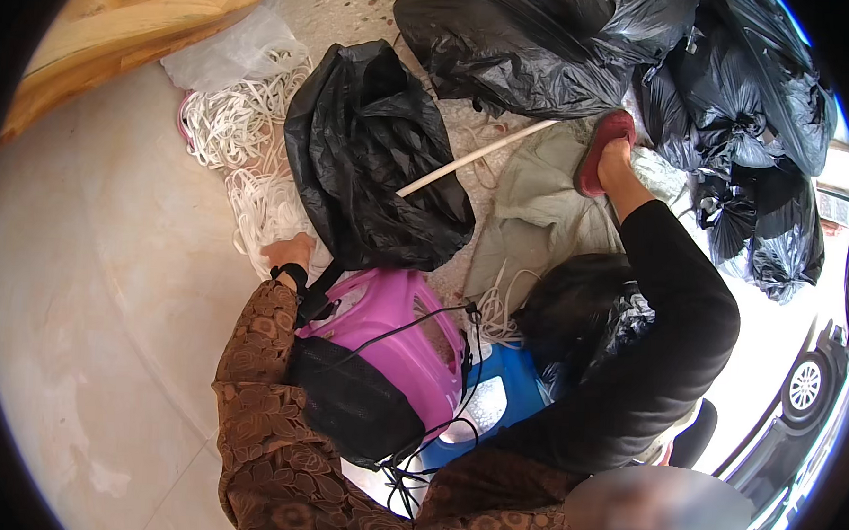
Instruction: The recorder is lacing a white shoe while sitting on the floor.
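Observation:
My left hand [290, 252], with a black band at the wrist, reaches down to a bundle of flat white cords [261, 206]. Its fingers look curled round the bundle's near end. Just right of the hand, a black plastic bag [368, 158] lies slack and open, and a pale stick [476, 158] rests across its edge. A pink plastic basket-like piece [385, 311] and a black mesh piece [357, 399] with thin black strings are beside my forearm. My right hand is not visible; a brown patterned sleeve leads to a blurred patch at the lower right.
More white cords [246, 115] lie beyond, near clear plastic [235, 53] and a wooden piece [151, 16]. Filled black bags [548, 43] crowd the back. A black-trousered leg with a red shoe [605, 150] rests on greyish cloth [532, 194]. A dark car [797, 404] stands far right.

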Demonstrator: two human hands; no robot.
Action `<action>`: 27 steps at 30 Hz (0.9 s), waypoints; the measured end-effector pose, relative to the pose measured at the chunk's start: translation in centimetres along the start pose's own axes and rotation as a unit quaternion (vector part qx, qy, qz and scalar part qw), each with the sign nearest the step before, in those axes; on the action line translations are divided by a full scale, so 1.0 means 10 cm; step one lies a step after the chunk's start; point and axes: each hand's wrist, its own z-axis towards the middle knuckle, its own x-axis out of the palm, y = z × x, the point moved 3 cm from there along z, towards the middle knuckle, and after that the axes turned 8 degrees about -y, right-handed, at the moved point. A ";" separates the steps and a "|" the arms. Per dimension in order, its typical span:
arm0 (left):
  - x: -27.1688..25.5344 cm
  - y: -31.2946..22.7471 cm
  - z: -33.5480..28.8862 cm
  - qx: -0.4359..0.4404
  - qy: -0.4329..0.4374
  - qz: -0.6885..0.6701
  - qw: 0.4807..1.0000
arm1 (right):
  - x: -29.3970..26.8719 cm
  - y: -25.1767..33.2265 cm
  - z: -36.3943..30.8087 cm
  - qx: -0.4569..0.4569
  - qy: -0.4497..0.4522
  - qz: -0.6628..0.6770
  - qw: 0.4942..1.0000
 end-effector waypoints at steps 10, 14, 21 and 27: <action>0.33 0.00 0.07 0.188 0.184 -0.103 0.959 | -0.04 0.02 0.00 0.008 0.003 -0.005 1.000; 0.42 0.02 0.25 0.250 0.112 0.003 0.962 | -0.07 0.03 -0.06 0.012 0.007 -0.010 1.000; -0.38 0.05 0.39 0.393 0.029 -0.021 0.919 | -0.14 -0.06 -0.15 0.013 0.014 -0.007 1.000; -1.07 0.31 0.41 0.310 -0.005 -0.194 0.931 | -0.02 -0.11 -0.11 -0.007 -0.005 0.001 1.000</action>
